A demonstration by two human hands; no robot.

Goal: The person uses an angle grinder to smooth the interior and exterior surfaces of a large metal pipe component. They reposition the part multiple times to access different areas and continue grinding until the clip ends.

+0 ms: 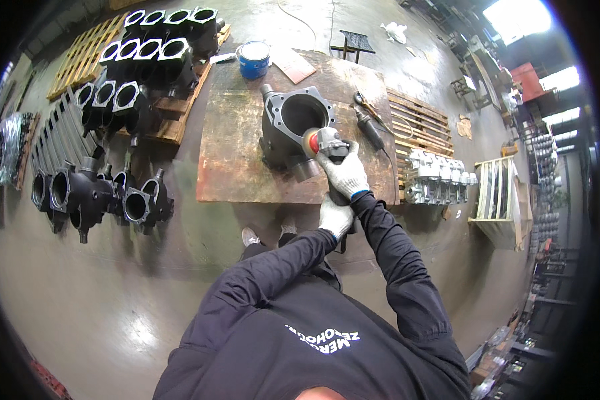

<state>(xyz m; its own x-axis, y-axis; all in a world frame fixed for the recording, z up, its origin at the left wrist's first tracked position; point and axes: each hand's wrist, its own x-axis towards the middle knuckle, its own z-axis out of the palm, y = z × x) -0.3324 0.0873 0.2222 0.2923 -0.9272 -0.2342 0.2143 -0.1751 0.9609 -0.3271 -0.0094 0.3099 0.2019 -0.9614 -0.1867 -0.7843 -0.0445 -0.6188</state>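
Observation:
A black cast metal housing (278,141) with a round bore and a bolt-holed flange stands on a worn wooden table (230,133). Both my hands, in white knit gloves, are closed round an angle grinder (329,141). My right hand (348,175) grips it near the head, while my left hand (336,217) holds the body lower down, close to the table's front edge. The grinder's reddish disc is against or very near the flange's lower right rim; exact contact cannot be made out. My fingers partly cover the grinder's body.
Right of the housing lies another power tool (370,130) with a cord. At the table's back are a blue bucket (253,60) and a flat reddish sheet (293,65). More black housings (83,193) stand at left; silver castings (439,177) sit on the right beside a wooden pallet (420,120).

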